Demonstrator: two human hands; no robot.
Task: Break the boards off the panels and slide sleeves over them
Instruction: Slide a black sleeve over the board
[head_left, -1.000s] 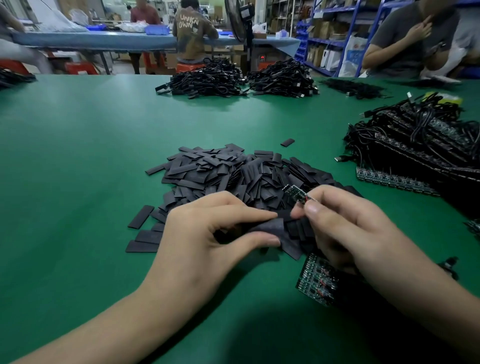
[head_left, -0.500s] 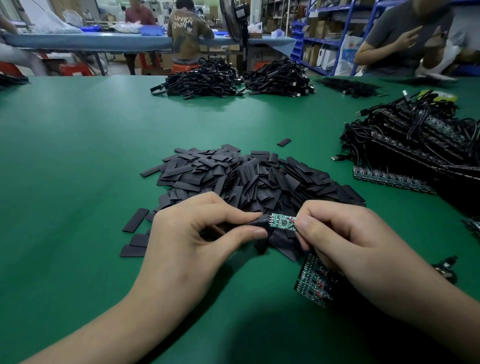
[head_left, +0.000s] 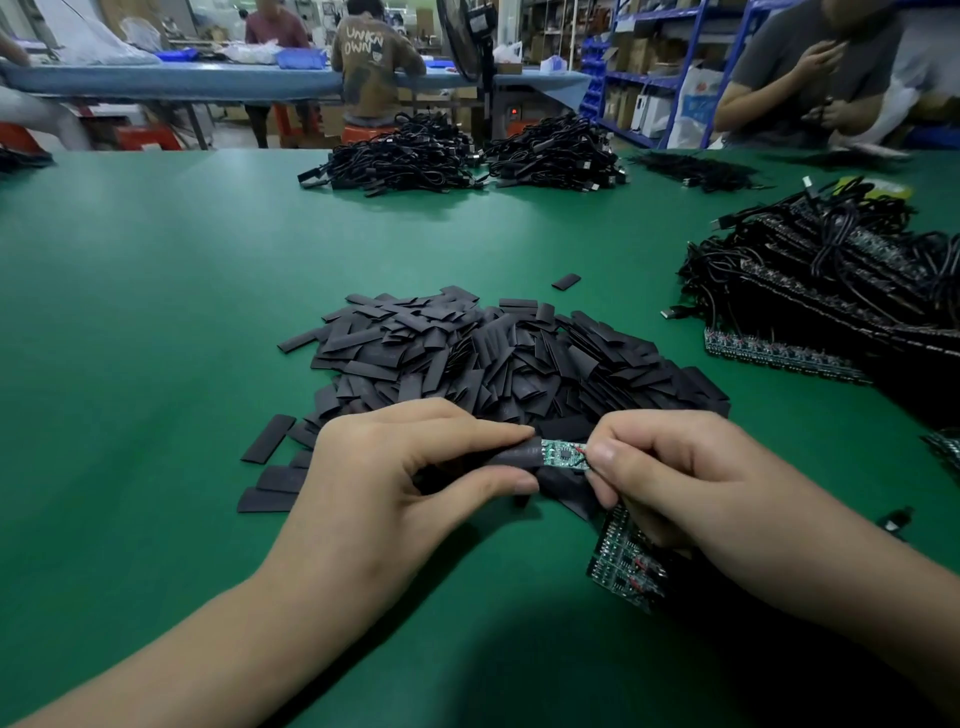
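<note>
Green surface (head_left: 156, 364), 6 o'clock of the sleeve pile (head_left: 493, 358): a sleeve (head_left: 514, 454) is being pinched by the left hand (head_left: 405, 483), the half-inserted board (head_left: 563, 453) by the right hand (head_left: 691, 483); jamming is being risked by any skewed push.

- An electronics assembly workshop.
- A long green work table (head_left: 156, 312) is heaped with black cables (head_left: 405, 156) and a pile of black sleeves (head_left: 493, 358).
- Other workers (head_left: 374, 62) sit at a second bench (head_left: 182, 80).
- Blue shelves (head_left: 631, 78) holding cardboard boxes (head_left: 636, 52) stand behind.
</note>
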